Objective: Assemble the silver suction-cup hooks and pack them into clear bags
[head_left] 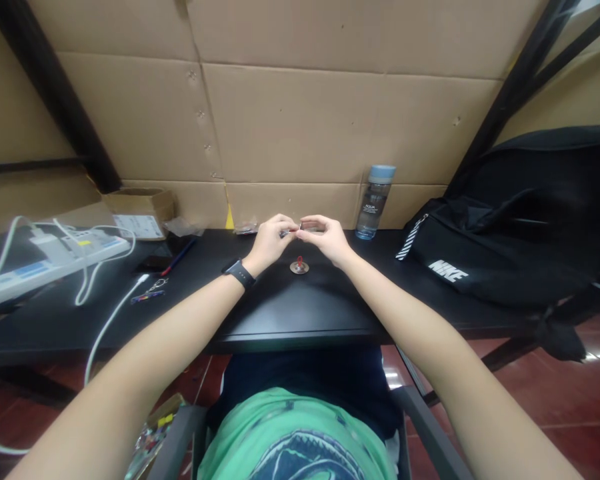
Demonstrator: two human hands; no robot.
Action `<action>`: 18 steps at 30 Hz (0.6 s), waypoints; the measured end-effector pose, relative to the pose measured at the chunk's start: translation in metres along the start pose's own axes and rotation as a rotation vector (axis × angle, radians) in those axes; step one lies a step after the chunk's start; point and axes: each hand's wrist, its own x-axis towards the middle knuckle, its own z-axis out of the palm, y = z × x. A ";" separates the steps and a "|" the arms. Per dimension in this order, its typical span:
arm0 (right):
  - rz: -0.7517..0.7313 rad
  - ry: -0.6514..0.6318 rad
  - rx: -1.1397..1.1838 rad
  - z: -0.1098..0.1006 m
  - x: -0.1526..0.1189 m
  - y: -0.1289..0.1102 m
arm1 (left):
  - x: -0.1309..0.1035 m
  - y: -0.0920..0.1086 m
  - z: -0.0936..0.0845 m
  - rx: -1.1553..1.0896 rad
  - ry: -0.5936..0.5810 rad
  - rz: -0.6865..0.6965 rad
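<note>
My left hand (271, 239), with a dark watch on its wrist, meets my right hand (329, 239) just above the black table. Fingertips of both hands are pinched together around a small piece with a dark, shiny edge. It is mostly covered by the fingers and too small to name. Below the hands, a small round metallic disc (300, 269) lies flat on the table. A little red looped piece (300, 260) stands up from its middle. Neither hand touches the disc.
Behind the hands lies a small clear plastic packet (246, 229). A water bottle (375, 203) and a black backpack (505, 233) stand on the right. On the left are a white power strip (55, 263), a cardboard box (140, 207), a phone (153, 265) and a keyring (150, 293).
</note>
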 end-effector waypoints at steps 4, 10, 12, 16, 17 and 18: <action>0.035 -0.013 0.064 0.002 -0.001 -0.002 | -0.001 -0.002 -0.001 0.017 0.004 -0.016; 0.035 -0.017 0.074 0.002 -0.001 -0.006 | 0.000 0.002 -0.003 0.062 -0.009 -0.016; 0.034 -0.013 0.075 0.002 -0.001 -0.005 | 0.000 0.003 -0.003 0.078 -0.021 -0.014; 0.036 -0.019 0.059 0.001 0.000 -0.002 | 0.000 0.004 -0.002 0.098 -0.045 -0.022; 0.036 -0.022 0.054 0.001 0.000 -0.001 | 0.000 0.005 -0.002 0.104 -0.049 -0.028; 0.034 -0.024 0.046 0.001 0.000 -0.001 | 0.000 0.006 -0.002 0.112 -0.052 -0.035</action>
